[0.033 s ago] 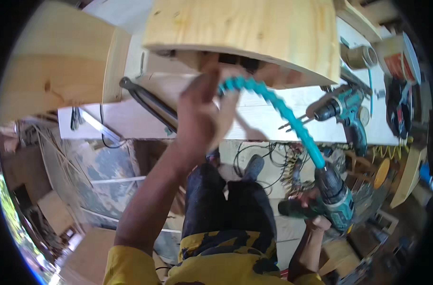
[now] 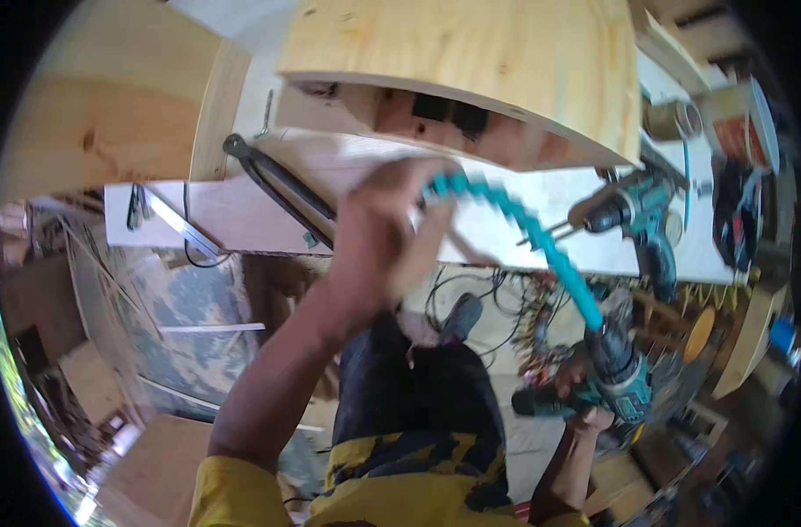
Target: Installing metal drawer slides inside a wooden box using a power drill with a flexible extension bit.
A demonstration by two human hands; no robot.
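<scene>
A teal flexible drill shaft arcs across the middle of the view. Its far end is in my left hand, whose fingers are closed around it just in front of the wooden box; blur hides the tip. The shaft's other end sits in the chuck of a teal and black cordless drill, held low at the right, beyond the bench edge. My right hand is wrapped around that drill's handle. Inside the box's open underside, dark square pieces show.
A second cordless drill lies on the white bench at right, near a bucket and a roll of tape. Long-handled pincers and a wooden panel are at left. Cables lie on the floor.
The view has shifted slightly, and the box appears a little farther right and lower. My left hand has moved slightly down from the box's underside, still holding the shaft.
</scene>
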